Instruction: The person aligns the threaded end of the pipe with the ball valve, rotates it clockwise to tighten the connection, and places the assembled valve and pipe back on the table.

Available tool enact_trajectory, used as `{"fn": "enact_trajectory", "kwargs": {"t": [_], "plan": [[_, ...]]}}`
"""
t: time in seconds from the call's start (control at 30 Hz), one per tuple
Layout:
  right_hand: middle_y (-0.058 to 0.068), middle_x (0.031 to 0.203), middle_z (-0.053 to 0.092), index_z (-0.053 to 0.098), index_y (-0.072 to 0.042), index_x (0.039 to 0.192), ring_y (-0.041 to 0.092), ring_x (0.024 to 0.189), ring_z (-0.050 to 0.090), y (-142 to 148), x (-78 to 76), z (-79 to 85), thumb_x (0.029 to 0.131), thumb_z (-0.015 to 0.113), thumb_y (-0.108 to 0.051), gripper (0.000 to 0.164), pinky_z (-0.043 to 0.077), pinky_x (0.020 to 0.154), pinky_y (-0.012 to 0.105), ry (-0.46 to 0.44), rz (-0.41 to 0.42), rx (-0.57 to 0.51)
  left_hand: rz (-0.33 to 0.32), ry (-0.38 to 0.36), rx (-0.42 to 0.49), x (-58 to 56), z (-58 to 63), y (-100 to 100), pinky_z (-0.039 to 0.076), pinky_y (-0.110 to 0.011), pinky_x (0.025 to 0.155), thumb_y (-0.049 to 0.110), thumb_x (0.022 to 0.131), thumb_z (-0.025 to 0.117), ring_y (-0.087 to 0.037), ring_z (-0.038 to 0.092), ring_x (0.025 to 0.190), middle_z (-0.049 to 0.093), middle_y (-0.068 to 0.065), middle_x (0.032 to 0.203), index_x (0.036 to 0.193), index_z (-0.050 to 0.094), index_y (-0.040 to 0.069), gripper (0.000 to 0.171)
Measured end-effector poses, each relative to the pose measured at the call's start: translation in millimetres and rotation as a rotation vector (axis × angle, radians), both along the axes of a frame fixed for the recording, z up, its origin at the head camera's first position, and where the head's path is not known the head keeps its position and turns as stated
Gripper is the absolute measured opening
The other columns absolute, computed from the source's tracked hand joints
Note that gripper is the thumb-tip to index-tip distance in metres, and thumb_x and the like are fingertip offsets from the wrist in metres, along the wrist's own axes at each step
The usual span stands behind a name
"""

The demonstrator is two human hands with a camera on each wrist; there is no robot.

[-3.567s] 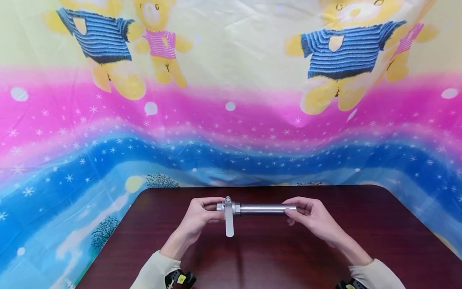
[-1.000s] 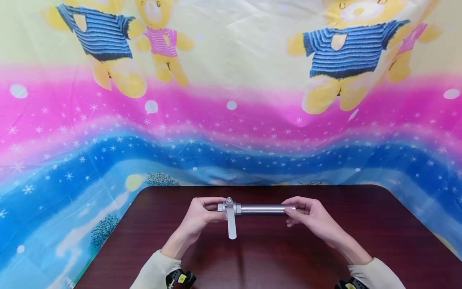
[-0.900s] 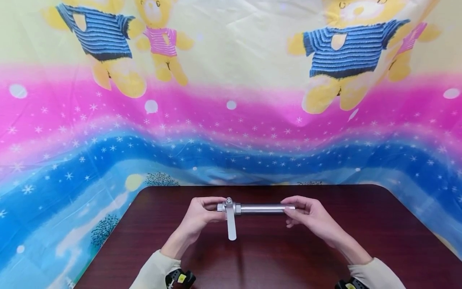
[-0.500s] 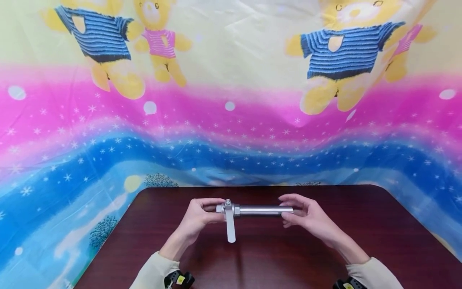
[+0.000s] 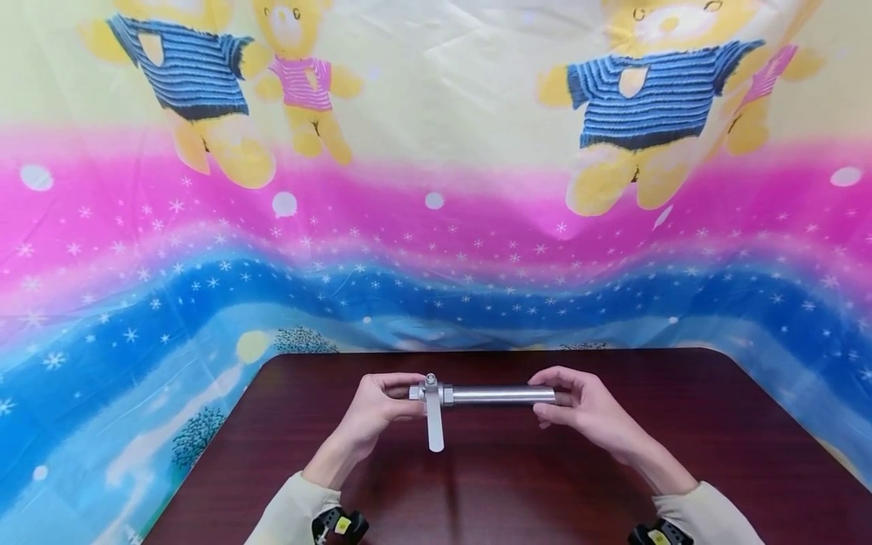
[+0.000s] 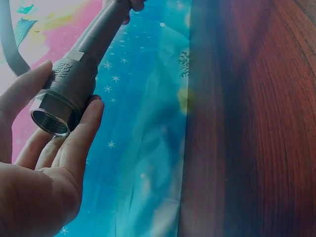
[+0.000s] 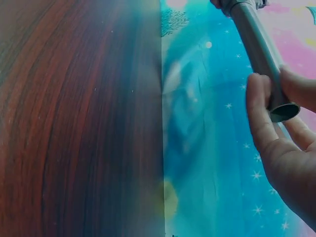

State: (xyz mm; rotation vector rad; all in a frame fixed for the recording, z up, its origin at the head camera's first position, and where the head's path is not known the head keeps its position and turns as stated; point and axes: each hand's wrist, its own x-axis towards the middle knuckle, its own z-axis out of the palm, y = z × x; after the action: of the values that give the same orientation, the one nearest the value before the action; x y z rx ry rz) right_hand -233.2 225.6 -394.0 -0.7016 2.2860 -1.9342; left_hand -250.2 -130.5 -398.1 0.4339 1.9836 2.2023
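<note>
A steel ball valve [image 5: 432, 393] with a flat lever handle [image 5: 435, 428] is joined to a smooth metal pipe [image 5: 500, 394], held level above the table. My left hand [image 5: 368, 409] grips the valve body between thumb and fingers. In the left wrist view the valve's threaded open end [image 6: 51, 122] faces the palm, and raised lettering shows on the body. At the pipe's far end my right hand [image 5: 589, 401] pinches it, index finger above and thumb below. The right wrist view shows the pipe's hollow end [image 7: 285, 112] between that thumb and the fingers.
Beneath the hands is a dark red-brown wooden table [image 5: 490, 484] with rounded far corners. A printed curtain [image 5: 436, 250] with bears and snowflakes hangs behind and at both sides. Black wrist devices [image 5: 341, 524] sit by the pale sleeves.
My right fingers have shifted on the pipe: the thumb moved lower, baring the end, and the index finger lifted slightly, then came back down. The lever swung slightly; my left hand stays put.
</note>
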Motion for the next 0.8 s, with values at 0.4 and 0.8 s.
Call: {"fn": "enact_trajectory", "kwargs": {"t": [0.4,0.8], "plan": [[0.021,0.107,0.071,0.063,0.01,0.13,0.031,0.085,0.074,-1.4,0.7,1.7,0.099,0.074,-0.008,0.038,0.063,0.079,0.043,-0.01,-0.031,0.031,-0.003,0.013,0.0,-1.3,2.6,-0.9,0.063,-0.04,0.083,-0.006,0.081,0.082,-0.021,0.076,0.09,0.077,-0.02,0.104,0.126,0.071,-0.01,0.046],[0.019,0.102,0.071,0.062,0.01,0.127,0.026,0.084,0.074,-1.9,0.2,0.3,0.098,0.075,-0.007,0.036,0.063,0.078,0.04,0.007,-0.011,0.027,-0.015,0.001,0.014,-1.7,0.2,-0.7,0.063,-0.041,0.084,-0.009,0.08,0.08,-0.02,0.076,0.09,0.077,-0.02,0.104,0.126,0.07,-0.012,0.047]]}}
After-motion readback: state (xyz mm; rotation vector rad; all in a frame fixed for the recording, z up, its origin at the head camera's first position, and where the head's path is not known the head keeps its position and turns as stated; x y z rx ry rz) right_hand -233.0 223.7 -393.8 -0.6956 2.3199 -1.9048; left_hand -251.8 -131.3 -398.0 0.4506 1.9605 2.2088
